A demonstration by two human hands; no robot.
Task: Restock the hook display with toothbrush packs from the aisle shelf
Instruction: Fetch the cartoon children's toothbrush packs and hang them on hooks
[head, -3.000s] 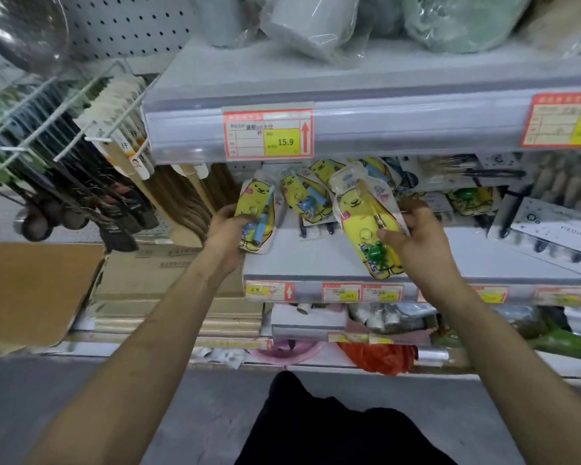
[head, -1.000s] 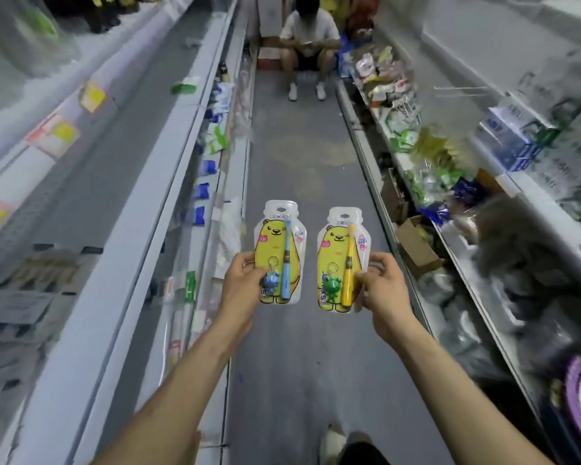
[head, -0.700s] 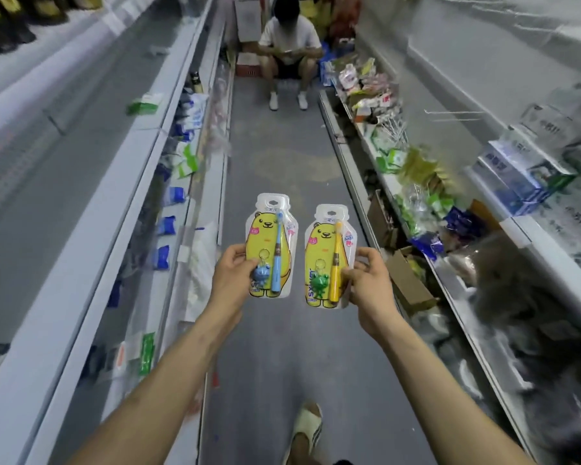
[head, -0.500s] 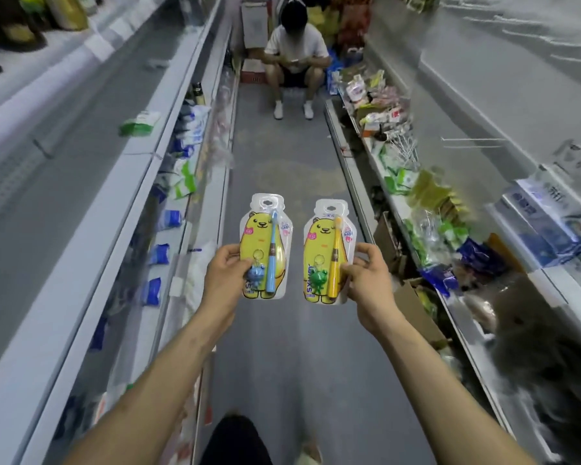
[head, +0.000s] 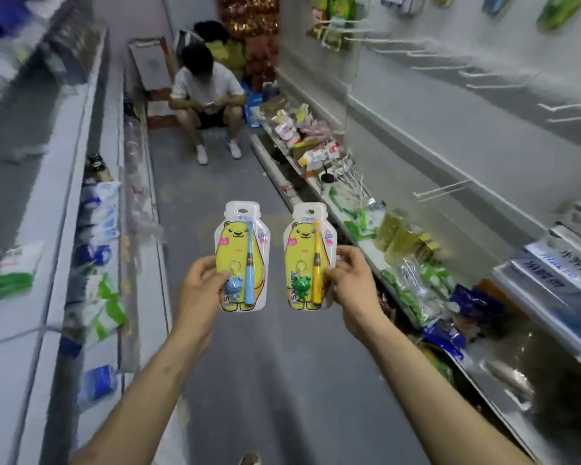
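Note:
My left hand (head: 200, 290) pinches the left edge of a yellow bear toothbrush pack with a blue brush and blue frog charm (head: 241, 253). My right hand (head: 351, 283) pinches the right edge of a matching pack with a yellow brush and green frog charm (head: 307, 255). Both packs stand upright, side by side, in front of me over the aisle floor. White wire hooks (head: 443, 191) stick out from the pegboard wall on the right, most of them bare; further hooks (head: 483, 73) run along the upper right.
A person (head: 207, 99) sits at the aisle's far end among boxes. Shelves with packaged goods line the left side (head: 98, 236) and the low right side (head: 416, 263). The grey floor (head: 249, 364) runs between them.
I have turned from the shelf and moved down the aisle with one pack in each hand. The seated person and the right wall's hooks are nearer; my view has lifted.

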